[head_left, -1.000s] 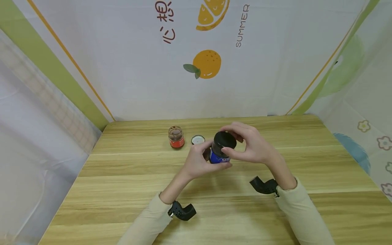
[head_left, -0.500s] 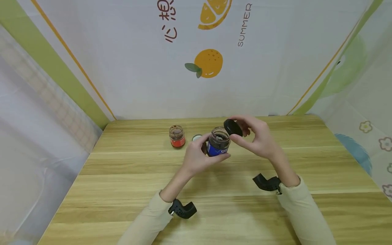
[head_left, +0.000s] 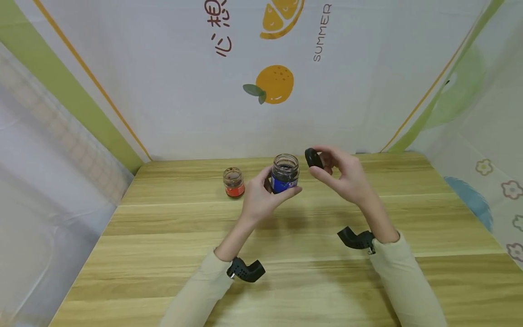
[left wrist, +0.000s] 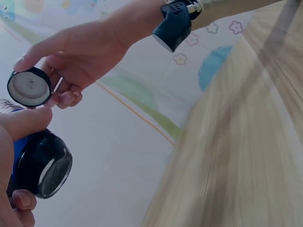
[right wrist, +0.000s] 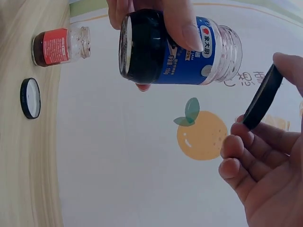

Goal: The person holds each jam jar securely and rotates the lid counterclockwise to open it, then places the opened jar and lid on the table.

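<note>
My left hand (head_left: 258, 198) grips a glass jar (head_left: 284, 175) with a blue label, held up above the table with its mouth uncovered. Dark contents show inside the jar in the head view. Between thumb and fingers my right hand (head_left: 345, 177) pinches a black lid (head_left: 313, 158), apart from the jar and to its right. The lid's white inner face (left wrist: 29, 88) shows in the left wrist view. Left of the held jar, a second glass jar (head_left: 234, 183) with a red label stands uncovered on the table.
A second black-rimmed lid (right wrist: 31, 98) lies on the wooden table (head_left: 163, 254) beside the red-labelled jar, white inside up; the left hand and jar hide it in the head view. A printed white curtain (head_left: 196, 113) hangs along the table's back edge.
The right hand has lifted the black lid off the blue-labelled jar and moved it away, up and right. The left hand has carried the jar slightly farther back, now covering the lid on the table.
</note>
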